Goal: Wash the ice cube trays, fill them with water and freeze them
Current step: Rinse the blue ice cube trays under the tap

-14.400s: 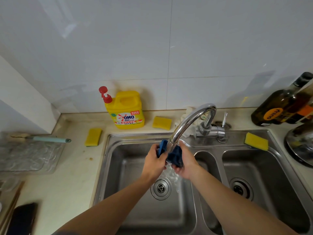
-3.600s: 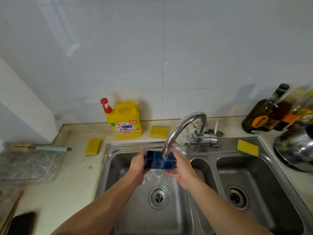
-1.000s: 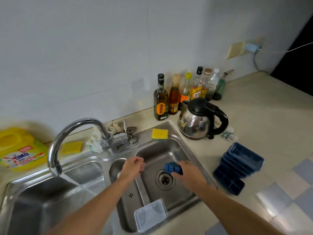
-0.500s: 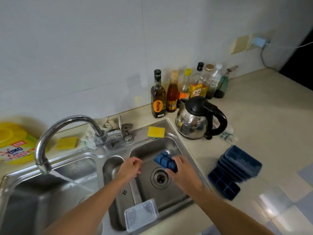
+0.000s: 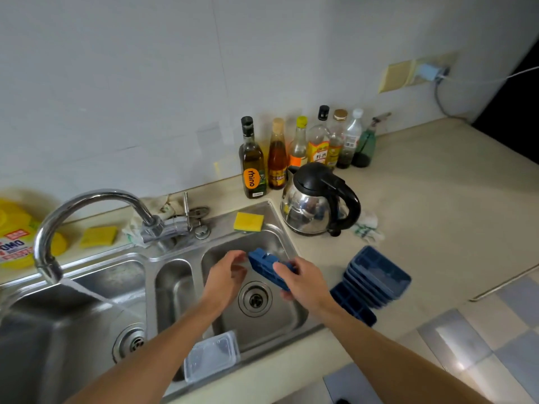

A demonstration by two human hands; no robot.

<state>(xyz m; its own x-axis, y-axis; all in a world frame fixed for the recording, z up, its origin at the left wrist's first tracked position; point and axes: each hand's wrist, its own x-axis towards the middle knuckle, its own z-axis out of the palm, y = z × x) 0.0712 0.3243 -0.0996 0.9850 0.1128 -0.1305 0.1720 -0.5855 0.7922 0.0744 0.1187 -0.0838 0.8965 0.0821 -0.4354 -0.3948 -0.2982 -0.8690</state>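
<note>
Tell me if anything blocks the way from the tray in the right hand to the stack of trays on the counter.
Nothing visible does. The right hand holds the ice cube tray over the right basin; only bare counter lies between it and the stack of trays. The kettle stands farther back, off that line.

The beige counter (image 5: 437, 205) carries a kettle (image 5: 315, 208), bottles (image 5: 318, 144), a cloth (image 5: 368, 227) and stacked ice cube trays (image 5: 377, 272).

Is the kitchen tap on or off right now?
On. A stream of water runs slantwise from the spout of the faucet down into the left sink basin.
</note>
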